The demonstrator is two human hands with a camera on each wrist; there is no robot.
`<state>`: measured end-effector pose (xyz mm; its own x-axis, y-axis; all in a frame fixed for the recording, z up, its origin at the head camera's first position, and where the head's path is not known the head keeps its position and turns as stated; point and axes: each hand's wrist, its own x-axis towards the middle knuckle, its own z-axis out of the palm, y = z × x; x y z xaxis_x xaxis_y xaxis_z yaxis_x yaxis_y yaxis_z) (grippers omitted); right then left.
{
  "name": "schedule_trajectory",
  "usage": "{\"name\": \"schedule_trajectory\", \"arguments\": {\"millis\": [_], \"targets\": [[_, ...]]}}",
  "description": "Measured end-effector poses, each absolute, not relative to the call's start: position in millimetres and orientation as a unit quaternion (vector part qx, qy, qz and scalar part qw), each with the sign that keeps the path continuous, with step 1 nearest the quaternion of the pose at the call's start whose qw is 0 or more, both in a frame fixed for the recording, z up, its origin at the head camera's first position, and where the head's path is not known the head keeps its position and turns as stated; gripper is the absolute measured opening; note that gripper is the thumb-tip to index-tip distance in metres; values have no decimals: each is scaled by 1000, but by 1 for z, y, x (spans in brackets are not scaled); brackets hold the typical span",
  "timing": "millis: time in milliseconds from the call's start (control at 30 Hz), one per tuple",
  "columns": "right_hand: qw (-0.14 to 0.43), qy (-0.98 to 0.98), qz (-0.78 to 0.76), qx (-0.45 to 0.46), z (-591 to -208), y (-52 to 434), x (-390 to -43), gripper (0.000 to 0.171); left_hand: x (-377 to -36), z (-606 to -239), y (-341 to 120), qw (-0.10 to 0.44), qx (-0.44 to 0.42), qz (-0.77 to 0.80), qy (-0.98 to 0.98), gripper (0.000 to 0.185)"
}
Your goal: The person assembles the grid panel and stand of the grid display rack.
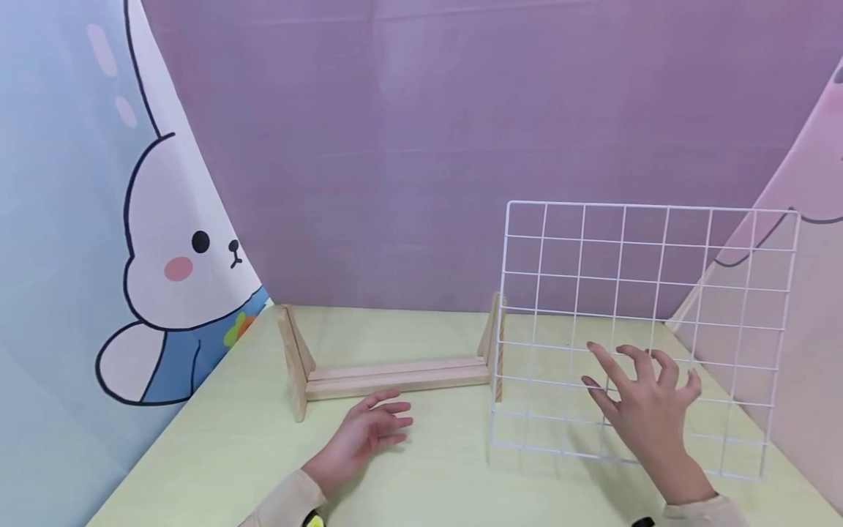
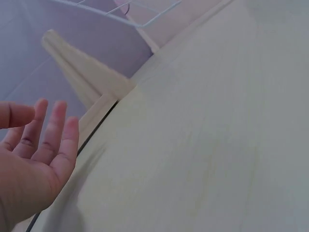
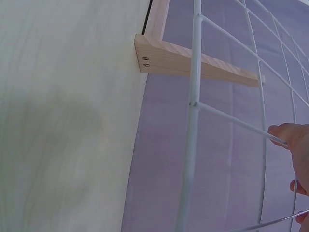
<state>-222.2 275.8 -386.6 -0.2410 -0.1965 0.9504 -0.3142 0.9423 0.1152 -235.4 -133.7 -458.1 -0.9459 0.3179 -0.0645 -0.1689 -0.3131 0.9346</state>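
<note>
A white wire grid panel [image 1: 661, 282] stands on its lower edge at the right of the pale green table [image 1: 461, 476]. My right hand [image 1: 642, 406] is raised in front of its lower middle with fingers spread; in the right wrist view a fingertip [image 3: 289, 137] touches a wire of the grid [image 3: 194, 121]. A low wooden stand [image 1: 395, 375] with two slanted end pieces lies in the middle of the table, its right end beside the grid's left edge. My left hand [image 1: 369, 432] rests on the table just in front of the stand, fingers relaxed and holding nothing [image 2: 38, 150].
A purple backdrop closes the far side. A panel with a cartoon rabbit [image 1: 171, 263] stands along the left edge, and a pink panel [image 1: 810, 307] rises along the right, just behind the grid. The table's front edge is near my sleeves.
</note>
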Motion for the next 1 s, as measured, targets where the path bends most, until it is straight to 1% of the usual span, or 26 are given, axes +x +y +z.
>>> {"name": "schedule_trajectory", "arguments": {"millis": [300,433,633,700,800,1000], "targets": [[624,-763,48,162,-388,280,-225,42,-228,-455,-187,105,4,804,585,31],[638,-751,54,160,-387,281,-227,41,-226,-450,-206,73,-32,800,594,23],[646,-744,63,158,-385,282,-228,41,-225,-438,-234,-5,-91,805,586,20],[650,-740,65,158,-385,283,-228,41,-225,-434,-242,-21,-114,805,582,18],[653,-738,65,159,-384,285,-228,40,-226,-431,-251,-32,-135,797,588,18],[655,-738,58,152,-386,289,-228,41,-235,-433,-266,-47,-144,779,608,30]]}}
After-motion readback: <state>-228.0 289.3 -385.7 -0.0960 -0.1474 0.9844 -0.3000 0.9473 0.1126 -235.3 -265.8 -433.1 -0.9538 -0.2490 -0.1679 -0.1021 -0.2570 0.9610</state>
